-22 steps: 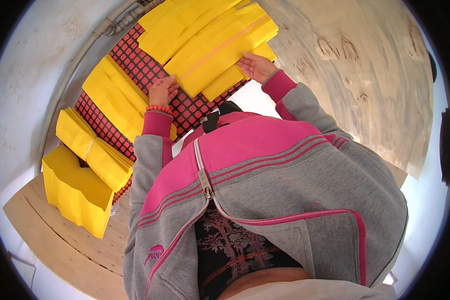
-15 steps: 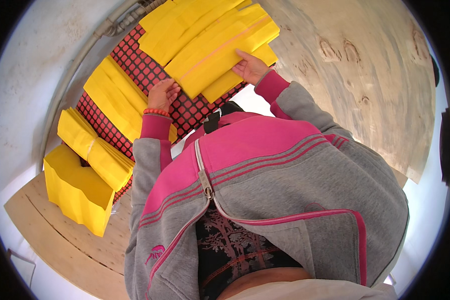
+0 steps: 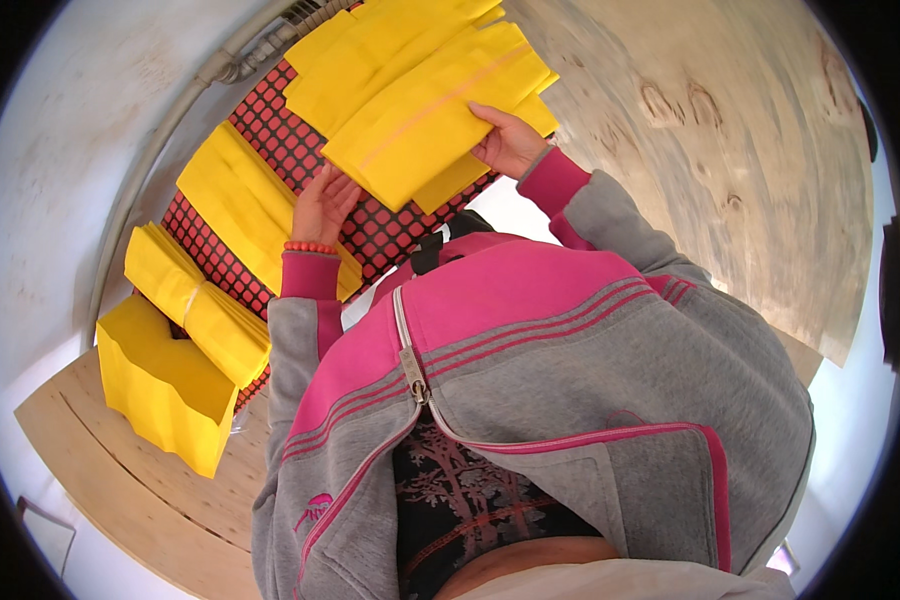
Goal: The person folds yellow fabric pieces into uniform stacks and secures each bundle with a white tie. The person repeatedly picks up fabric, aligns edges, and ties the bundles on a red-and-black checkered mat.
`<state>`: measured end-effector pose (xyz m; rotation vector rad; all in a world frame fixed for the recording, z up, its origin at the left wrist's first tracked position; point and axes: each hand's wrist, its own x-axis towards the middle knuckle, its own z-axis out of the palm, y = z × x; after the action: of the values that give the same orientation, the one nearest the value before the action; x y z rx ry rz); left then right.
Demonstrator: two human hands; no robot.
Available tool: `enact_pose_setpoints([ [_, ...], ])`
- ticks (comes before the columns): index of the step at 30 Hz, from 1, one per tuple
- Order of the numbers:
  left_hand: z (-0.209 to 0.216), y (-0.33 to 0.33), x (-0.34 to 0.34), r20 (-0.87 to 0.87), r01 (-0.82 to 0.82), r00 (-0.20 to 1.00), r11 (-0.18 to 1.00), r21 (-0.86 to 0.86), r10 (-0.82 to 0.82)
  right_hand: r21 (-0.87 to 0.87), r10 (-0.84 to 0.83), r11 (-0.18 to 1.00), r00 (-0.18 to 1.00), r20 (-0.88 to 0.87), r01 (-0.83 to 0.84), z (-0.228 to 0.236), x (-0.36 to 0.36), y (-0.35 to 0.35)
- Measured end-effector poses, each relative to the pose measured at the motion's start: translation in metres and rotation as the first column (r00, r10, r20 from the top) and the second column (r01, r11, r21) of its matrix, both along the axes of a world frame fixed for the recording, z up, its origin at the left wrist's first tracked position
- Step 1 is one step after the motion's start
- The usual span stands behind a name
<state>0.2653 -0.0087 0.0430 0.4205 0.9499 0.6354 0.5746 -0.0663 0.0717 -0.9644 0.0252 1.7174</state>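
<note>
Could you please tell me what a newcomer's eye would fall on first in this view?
Bright yellow paper sheets dominate the upper middle, fanned over a red and black grid mat. The right hand holds the edge of the top sheet, while the left hand rests on the mat beside another yellow stack. Lower left, a banded yellow bundle and an open yellow paper bag lie near the plywood board's edge.
</note>
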Motion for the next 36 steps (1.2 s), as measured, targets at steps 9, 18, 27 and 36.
enact_pose_setpoints([
  [9, 0.030, 0.008, 0.028, 0.619, 0.369, 0.754, 0.921, -0.126, -0.218, 0.072, 0.205, 0.973, 0.967, 0.154, -0.218, 0.007, -0.009, -0.035],
  [18, 0.032, -0.010, 0.022, 0.086, 0.570, 0.811, 0.815, 0.103, -0.578, -0.021, -0.027, 0.999, 0.998, 0.053, 0.029, -0.028, -0.010, -0.026],
  [27, 0.055, -0.029, -0.031, 0.005, 0.401, 0.901, 0.837, 0.371, -0.434, 0.402, -0.149, 0.915, 0.949, 0.277, 0.026, 0.031, -0.036, 0.037],
  [36, 0.057, -0.124, -0.119, -0.093, -0.034, 0.994, 0.953, 0.301, 0.065, 0.349, 0.414, 0.763, 0.826, 0.384, -0.545, 0.041, -0.188, 0.116],
])
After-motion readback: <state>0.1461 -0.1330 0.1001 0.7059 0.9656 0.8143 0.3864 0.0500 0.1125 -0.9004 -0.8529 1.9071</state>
